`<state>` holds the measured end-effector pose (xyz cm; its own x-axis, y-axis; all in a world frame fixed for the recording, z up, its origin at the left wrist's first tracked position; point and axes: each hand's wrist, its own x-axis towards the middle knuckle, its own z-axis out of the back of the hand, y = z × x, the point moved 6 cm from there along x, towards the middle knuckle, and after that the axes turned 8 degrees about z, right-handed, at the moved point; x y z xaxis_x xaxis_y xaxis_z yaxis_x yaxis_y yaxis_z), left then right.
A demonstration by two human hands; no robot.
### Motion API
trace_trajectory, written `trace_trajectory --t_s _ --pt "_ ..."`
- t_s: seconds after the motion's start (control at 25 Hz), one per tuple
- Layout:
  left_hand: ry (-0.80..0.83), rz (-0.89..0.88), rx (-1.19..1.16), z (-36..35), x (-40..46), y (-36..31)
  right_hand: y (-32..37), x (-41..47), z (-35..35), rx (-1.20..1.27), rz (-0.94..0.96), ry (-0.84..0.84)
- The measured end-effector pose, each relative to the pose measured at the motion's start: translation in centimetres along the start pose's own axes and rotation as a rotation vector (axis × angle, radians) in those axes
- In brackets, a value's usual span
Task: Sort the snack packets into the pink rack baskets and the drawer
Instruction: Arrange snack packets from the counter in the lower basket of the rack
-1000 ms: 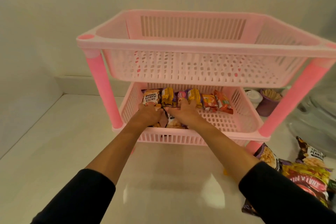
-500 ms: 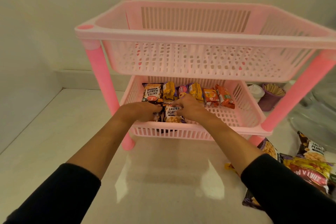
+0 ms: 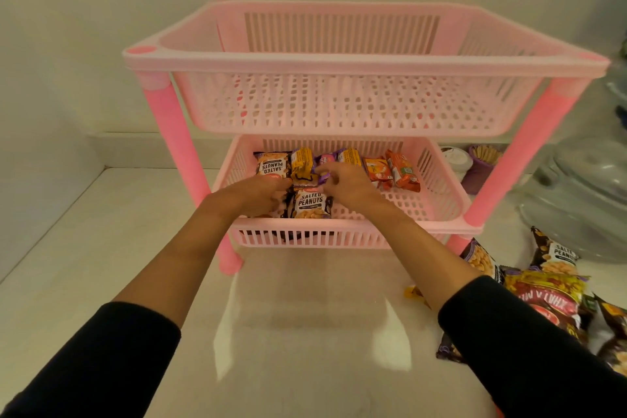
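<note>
Left hand (image 3: 260,194): reaching into the lower basket, palm down, fingers bent over the packets at the front left; whether it clamps anything cannot be told, the fingertips are hidden
Right hand (image 3: 349,184): also inside the lower basket, just right of the left hand; fingers curled, fingertips pinching the edge of a small purple packet (image 3: 325,170) in the back row
Between the hands: a "Salted Peanuts" packet (image 3: 309,203) lying face up, lettering readable, at the front of the basket, touching both hands' edges
Lower basket (image 3: 437,195): pink, slotted walls; back row of packets side by side, from left another salted peanuts packet (image 3: 272,163) turned upside down, a yellow packet (image 3: 301,161), the purple one, a second yellow packet (image 3: 349,157), an orange packet (image 3: 377,169), a red-orange packet (image 3: 402,170); right half of the floor bare
Upper basket (image 3: 339,61): pink, same build, on pink posts; nothing visible inside through the holes
Sleeves: black, pushed up to mid-forearm on both arms
Table (image 3: 101,248): pale, glossy; the rack stands on it near the wall
Loose packets (image 3: 549,285): heap on the table to the right of the rack, by the right forearm; peanut bags and a larger red and yellow bag, overlapping
Behind the rack, right: a purple cup (image 3: 480,166) holding pale sticks, beside a white lidded tub (image 3: 456,159); a clear plastic container (image 3: 583,200) further right, blurred
</note>
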<state>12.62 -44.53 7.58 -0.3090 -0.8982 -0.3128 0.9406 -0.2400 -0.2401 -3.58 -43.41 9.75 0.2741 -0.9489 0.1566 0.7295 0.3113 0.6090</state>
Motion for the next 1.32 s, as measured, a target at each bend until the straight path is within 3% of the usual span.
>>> trace_trajectory --t_s 0.2,0.32,0.48,0.64,0.8,0.92,1.0,1.2,1.32 --pt "-0.618 -0.188 -0.317 1.6 -5.9 -5.4 1.4 -6.5 5.0 0.11 0.096 -0.222" --pt "-0.737 -0.347 -0.42 -1.0 -10.2 -10.2 0.4 -12.4 6.9 0.1 0.139 -0.351" --pt "-0.602 -0.452 -0.45 -7.1 -12.9 -16.6 -4.0 -21.7 8.7 0.117 -0.018 -0.49" --pt "-0.392 -0.446 -0.439 -13.8 -12.8 -22.1 -7.2 -30.1 9.1 -0.169 -0.102 -0.526" --pt "-0.255 -0.167 -0.369 -19.5 -11.7 -26.4 -8.5 -36.2 6.6 -0.534 -0.267 -0.502" --pt "-0.237 0.009 -0.419 -21.6 -11.2 -27.8 -9.0 -37.7 4.8 -0.676 -0.468 -0.36" --pt "-0.251 0.086 -0.441 -21.9 -10.8 -27.9 -9.4 -38.1 4.2 -0.596 -0.554 -0.31" --pt "-0.177 0.26 -0.652 -22.0 -10.2 -26.2 -11.0 -37.9 6.0 -0.138 -0.606 -0.485" --pt "-0.136 0.217 -0.865 -21.4 -10.8 -24.5 -11.4 -38.7 7.4 0.053 -0.613 -0.584"
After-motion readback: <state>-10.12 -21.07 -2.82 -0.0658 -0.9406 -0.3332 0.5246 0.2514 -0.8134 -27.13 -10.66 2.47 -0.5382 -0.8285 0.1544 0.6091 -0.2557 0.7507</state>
